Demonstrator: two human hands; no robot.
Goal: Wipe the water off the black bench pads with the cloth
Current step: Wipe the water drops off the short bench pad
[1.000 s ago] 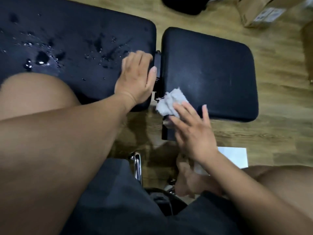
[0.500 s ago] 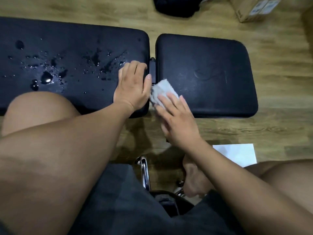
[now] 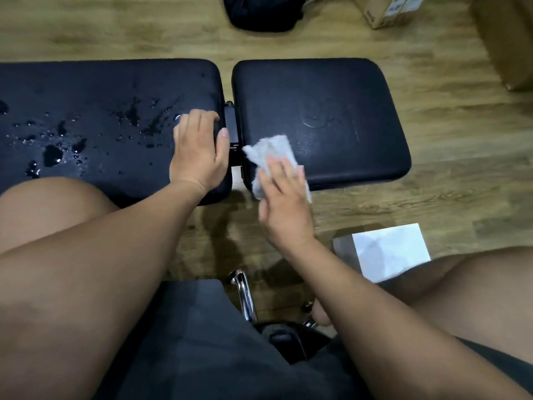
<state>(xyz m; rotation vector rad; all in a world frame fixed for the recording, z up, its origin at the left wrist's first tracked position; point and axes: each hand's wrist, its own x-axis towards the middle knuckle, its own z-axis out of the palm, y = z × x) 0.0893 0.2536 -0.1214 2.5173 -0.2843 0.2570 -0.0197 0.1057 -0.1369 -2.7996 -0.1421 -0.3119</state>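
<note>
Left hand (image 3: 199,151) flat, fingers relaxed, on right end of long black desk pad (image 3: 101,90); water drops (image 3: 52,154) across it. Right hand (image 3: 284,203), fingers straight, presses crumpled pale-grey cloth (image 3: 269,151) on near-left corner of short black desk pad (image 3: 346,90).

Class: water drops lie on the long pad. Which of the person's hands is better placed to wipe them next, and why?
Probably the right hand: it presses the cloth on the short pad, just across the gap. The left hand rests bare on the long pad beside the water drops.
</note>
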